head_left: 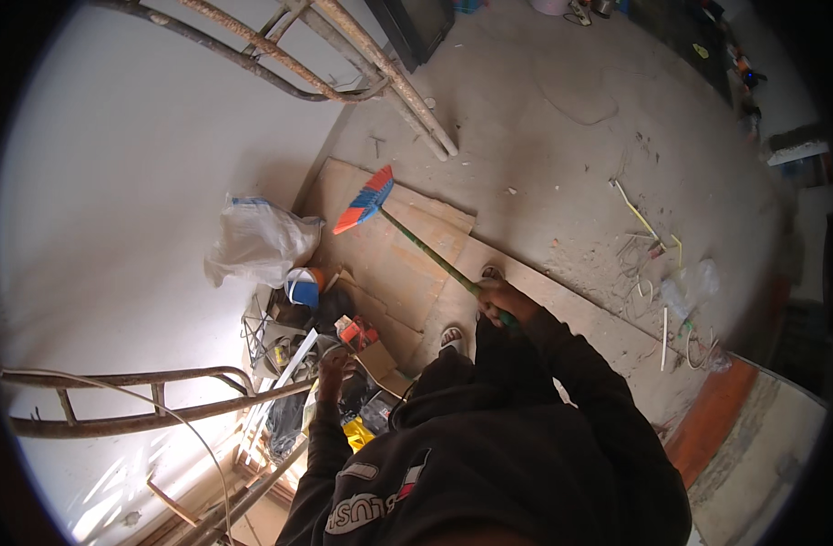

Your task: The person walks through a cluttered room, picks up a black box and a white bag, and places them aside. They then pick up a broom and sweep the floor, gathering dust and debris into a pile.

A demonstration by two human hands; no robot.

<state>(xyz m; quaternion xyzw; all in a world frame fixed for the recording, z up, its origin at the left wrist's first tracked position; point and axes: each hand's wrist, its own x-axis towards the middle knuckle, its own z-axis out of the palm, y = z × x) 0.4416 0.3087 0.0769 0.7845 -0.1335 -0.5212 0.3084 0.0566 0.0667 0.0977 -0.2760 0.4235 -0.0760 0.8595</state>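
My right hand [507, 298] is closed around the green handle of a broom [426, 247]. The broom slants away to the far left, and its head of orange and blue bristles [365, 200] is over a flattened cardboard sheet [344, 196]. My left hand [334, 371] is held out over a heap of things on the left, fingers loosely apart, with nothing visible in it. Close by it are an open cardboard box [380, 366] and a red box [355, 333].
A filled translucent plastic bag [262, 238] and a blue and white tub [302, 287] stand by the left wall. Rusty metal frames [416, 109] jut in from the far left and near left. Scraps, strips and a clear plastic bag [692, 289] litter the dusty floor at right.
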